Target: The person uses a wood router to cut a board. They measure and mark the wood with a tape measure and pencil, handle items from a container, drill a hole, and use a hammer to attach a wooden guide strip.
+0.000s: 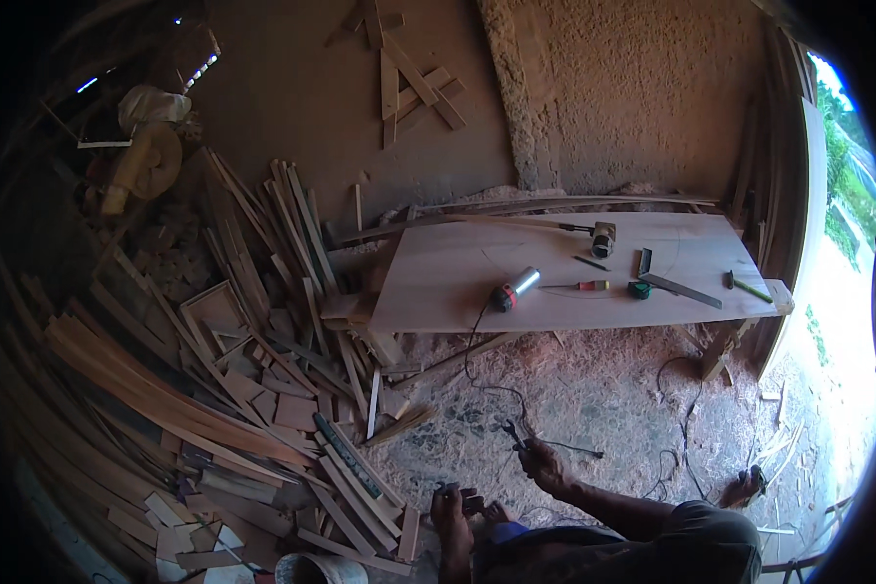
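Note:
My right hand (547, 469) is wrapped round an open-end wrench (511, 432), whose forked jaw sticks out past my fingers. To its left my left hand (450, 510) is closed, its fingers curled. Something small and dark shows at those fingers, but I cannot make out what it is. Both hands are low, above the dusty floor and in front of a wooden board. On that pale board (438, 282) lies a silver and red router motor (516, 289), its cord hanging down. A router base (602, 239) stands farther back.
The board also carries a screwdriver (592, 285), green tape measure (639, 290), metal square (686, 290) and green-handled tool (751, 287). Wood strips (165, 389) crowd the left. A white bucket (319, 569) stands at the lower edge. Cords and shavings cover the floor (594, 389).

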Demonstrator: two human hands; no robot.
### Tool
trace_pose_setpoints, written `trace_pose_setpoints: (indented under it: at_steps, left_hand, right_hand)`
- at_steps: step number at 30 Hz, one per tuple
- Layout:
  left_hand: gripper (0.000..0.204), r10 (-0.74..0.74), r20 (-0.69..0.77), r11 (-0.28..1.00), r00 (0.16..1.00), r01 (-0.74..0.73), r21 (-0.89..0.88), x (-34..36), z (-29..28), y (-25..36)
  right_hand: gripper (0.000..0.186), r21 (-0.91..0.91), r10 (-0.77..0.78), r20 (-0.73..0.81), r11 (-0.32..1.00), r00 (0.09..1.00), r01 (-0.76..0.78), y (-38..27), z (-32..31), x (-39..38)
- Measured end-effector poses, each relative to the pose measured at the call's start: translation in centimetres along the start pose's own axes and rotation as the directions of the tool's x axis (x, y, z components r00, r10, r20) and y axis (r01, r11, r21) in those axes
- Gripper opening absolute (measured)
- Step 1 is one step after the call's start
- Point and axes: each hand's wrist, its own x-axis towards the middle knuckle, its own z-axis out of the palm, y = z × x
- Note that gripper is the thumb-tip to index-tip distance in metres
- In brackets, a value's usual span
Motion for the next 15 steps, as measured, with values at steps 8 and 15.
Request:
trace_pose_setpoints:
  at_steps: [8,15]
  left_hand:
    - [0.019,-0.013,0.357,0.990,0.934,-0.038,0.136,14.9,10.5,2.7]
    - [0.027,-0.022,0.349,0.998,0.937,-0.001,0.065,27.5,21.4,1.6]
  right_hand:
    - [0.010,-0.526,-0.574,-0.290,0.764,0.766,0.373,-5.4,-5.0,13.1]
    - [0.012,-0.574,-0.434,-0.418,0.807,0.798,0.138,-7.7,-15.6,22.6]
